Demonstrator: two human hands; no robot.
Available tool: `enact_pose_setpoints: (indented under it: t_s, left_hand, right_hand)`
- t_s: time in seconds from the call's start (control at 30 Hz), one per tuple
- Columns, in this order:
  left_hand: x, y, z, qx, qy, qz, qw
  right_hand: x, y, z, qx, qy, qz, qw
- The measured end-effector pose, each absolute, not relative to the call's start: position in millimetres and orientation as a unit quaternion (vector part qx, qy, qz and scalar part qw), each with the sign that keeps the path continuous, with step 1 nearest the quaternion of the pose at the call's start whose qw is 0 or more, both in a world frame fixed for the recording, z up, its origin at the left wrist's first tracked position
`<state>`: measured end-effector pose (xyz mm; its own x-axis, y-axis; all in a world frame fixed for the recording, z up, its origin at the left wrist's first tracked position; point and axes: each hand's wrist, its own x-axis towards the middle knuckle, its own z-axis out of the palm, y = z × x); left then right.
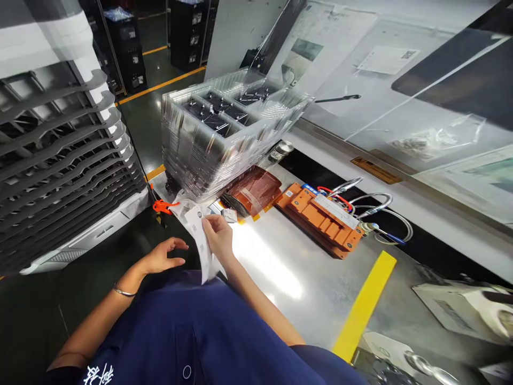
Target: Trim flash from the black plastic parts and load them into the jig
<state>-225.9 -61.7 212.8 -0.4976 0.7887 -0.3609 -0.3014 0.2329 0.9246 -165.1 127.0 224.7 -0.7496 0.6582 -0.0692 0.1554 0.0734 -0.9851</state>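
My right hand (219, 238) pinches a white printed strip of backing paper (203, 250), seemingly a label strip, which hangs down against my dark blue shirt. At its upper end the strip runs into crumpled pale material by an orange-red clamp-like tool (163, 206) at the table's corner. To the left, my left hand (164, 256) is held in the air with thumb and fingers apart and nothing between them. Just beyond my right hand, a small whitish block (229, 215) lies on the metal table beside a brown film-wrapped bundle (256, 191).
A film-wrapped clear plastic bin (200, 155) with black parts stands behind. An orange fixture (320, 216) with hoses lies at right, near a yellow tape strip (366, 305). A rack of stacked grey trays (60, 139) rises at left. A metal can (282, 149) stands near the back.
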Motion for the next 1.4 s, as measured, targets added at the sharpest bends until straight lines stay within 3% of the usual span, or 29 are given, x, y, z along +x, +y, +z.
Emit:
enact_pose_setpoints:
  t_s: [0.13, 0.23, 0.47, 0.63, 0.83, 1.07, 1.17, 1.4]
  left_hand:
    - [-219, -39, 228, 0.141, 0.556, 0.675, 0.464]
    - [-211, -14, 226, 0.035, 0.58, 0.699, 0.418]
    - [-215, 19, 202, -0.051, 0.575, 0.711, 0.401]
    - [-221, 49, 199, 0.076, 0.627, 0.699, 0.335]
    - [-217, 94, 200, 0.243, 0.617, 0.63, 0.403]
    - [-197, 160, 201, 0.244, 0.573, 0.614, 0.485]
    - [-185, 183, 201, 0.267, 0.585, 0.606, 0.468]
    - [-181, 214, 218, 0.522, 0.575, 0.503, 0.38]
  right_hand:
    - [-162, 119, 215, -0.256, -0.815, 0.466, 0.231]
    - [-159, 121, 213, -0.255, -0.839, 0.423, 0.227]
    - [-143, 143, 213, -0.302, -0.75, 0.531, 0.252]
    - [-120, 165, 210, -0.374, -0.67, 0.578, 0.276]
    - [-81, 198, 217, -0.413, -0.613, 0.614, 0.278]
    - [-38, 234, 220, -0.44, -0.591, 0.6, 0.314]
    - [-22, 251, 224, -0.437, -0.639, 0.538, 0.333]
    - [0, 270, 244, -0.403, -0.817, 0.245, 0.332]
